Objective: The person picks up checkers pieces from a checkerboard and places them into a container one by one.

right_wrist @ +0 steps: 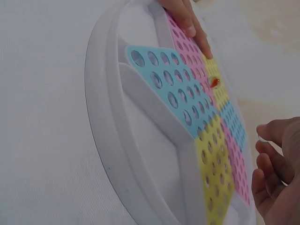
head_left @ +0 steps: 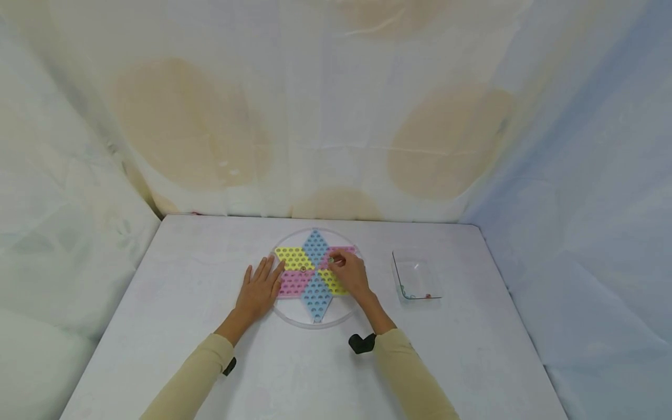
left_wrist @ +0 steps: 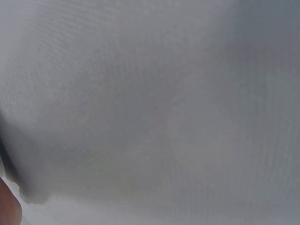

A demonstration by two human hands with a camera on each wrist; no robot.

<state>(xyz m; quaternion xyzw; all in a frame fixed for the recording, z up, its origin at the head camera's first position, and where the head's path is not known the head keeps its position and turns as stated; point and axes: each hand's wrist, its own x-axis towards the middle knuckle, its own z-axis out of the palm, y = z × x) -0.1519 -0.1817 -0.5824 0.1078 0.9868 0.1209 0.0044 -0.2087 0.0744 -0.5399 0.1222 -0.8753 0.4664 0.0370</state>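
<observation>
A round white Chinese checkers board [head_left: 316, 324] with a blue, pink and yellow star of holes lies on the table. My left hand [head_left: 259, 294] rests at its left side, fingers spread and fingertips on the board. Over the right part of the star, my right hand [head_left: 350, 275] pinches a small greenish marble [head_left: 332, 260] between thumb and fingers. One clear marble with an orange-red core [right_wrist: 214, 82] sits in a hole near the pink and yellow border. The left wrist view shows mostly blurred white surface, with a bit of skin at the lower left edge.
A clear square container [head_left: 418, 280] stands right of the board, with a few small green and orange-red marbles along its near side. The white table [head_left: 462, 350] is bounded by pale cloth walls [head_left: 325, 116] behind and at both sides.
</observation>
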